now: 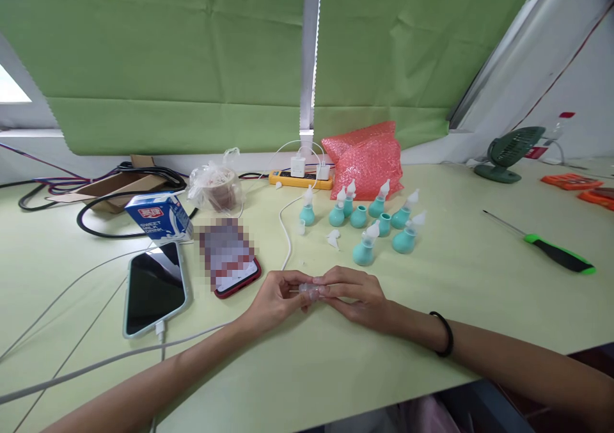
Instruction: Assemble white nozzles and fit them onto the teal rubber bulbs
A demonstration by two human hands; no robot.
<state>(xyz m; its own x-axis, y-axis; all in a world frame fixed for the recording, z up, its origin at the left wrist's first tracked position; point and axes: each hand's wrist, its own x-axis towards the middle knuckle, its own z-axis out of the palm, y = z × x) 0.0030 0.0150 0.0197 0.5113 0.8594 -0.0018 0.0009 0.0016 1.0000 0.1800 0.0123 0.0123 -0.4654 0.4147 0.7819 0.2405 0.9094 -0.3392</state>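
Note:
Between the fingertips of both hands, low over the table, is a small clear plastic piece [311,290]. My left hand [277,300] pinches it from the left, and my right hand [357,297] closes on its right end. The fingers cover much of it, so its full shape is hidden. Beyond the hands stand several teal rubber bulbs [363,254], most topped with translucent pointed tips [371,231]. Two bulbs, an open-topped one [358,217] and its neighbour [384,225], have no tip. A loose translucent tip [333,238] and a small clear cup-like piece [302,227] lie nearby.
Left are two phones [157,289] [238,278], white cables [201,336] and a blue milk carton [159,217]. Behind stand a yellow power strip [283,178], pink bubble wrap [367,164] and a bagged tape roll [219,193]. A screwdriver [551,251] and green fan [511,151] are right.

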